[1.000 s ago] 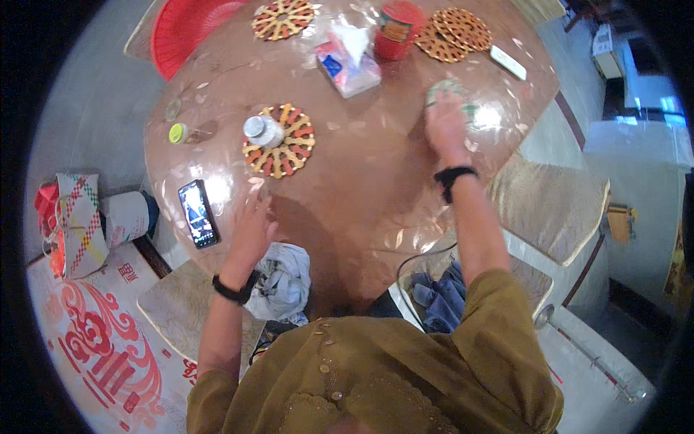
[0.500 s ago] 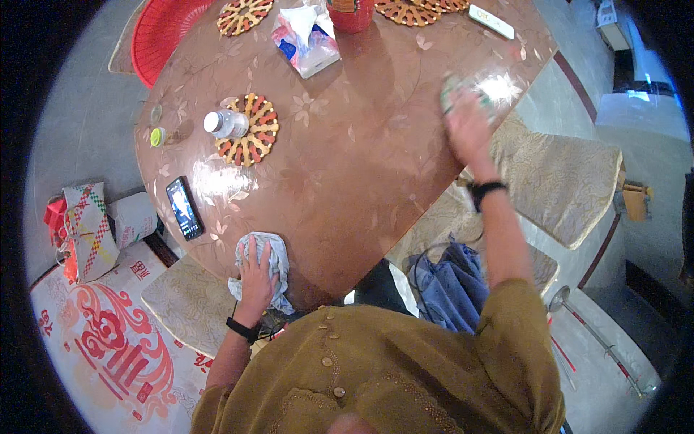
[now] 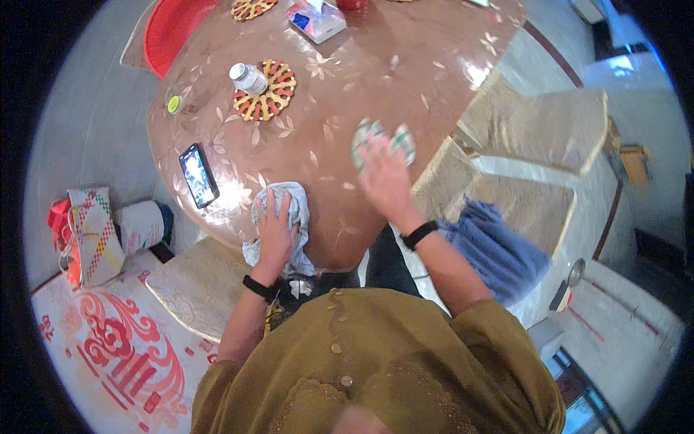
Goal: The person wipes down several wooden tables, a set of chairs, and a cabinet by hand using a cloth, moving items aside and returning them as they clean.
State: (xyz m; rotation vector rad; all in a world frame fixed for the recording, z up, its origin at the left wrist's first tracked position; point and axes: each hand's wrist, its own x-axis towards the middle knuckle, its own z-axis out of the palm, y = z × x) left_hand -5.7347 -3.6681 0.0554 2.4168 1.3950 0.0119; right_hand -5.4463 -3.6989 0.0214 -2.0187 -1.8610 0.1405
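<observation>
My left hand [image 3: 275, 230] lies on a crumpled pale grey-blue cloth [image 3: 298, 199] at the near edge of the table, its fingers spread over the fabric. Farther right, my right hand [image 3: 387, 181] presses a green-and-white cloth [image 3: 403, 142] onto the brown tabletop [image 3: 318, 155]. The fingers reach over this cloth, which bulges out on both sides of them; their tips are slightly blurred. A black phone [image 3: 199, 176] with a lit screen lies beyond the left hand, to its left.
A white-capped bottle [image 3: 248, 79] stands on a round woven trivet [image 3: 277, 90]. Near it is a yellow-green-lidded jar [image 3: 175, 105]. A tissue pack [image 3: 316, 20] and red container [image 3: 352, 3] stand farther back. Patterned chairs [image 3: 535, 119] line the right edge; blue fabric [image 3: 495, 249] drapes one.
My right hand has swept the green-and-white cloth from the table's far right edge toward me and leftward. My left hand stays on its cloth. The whole view has shifted.
</observation>
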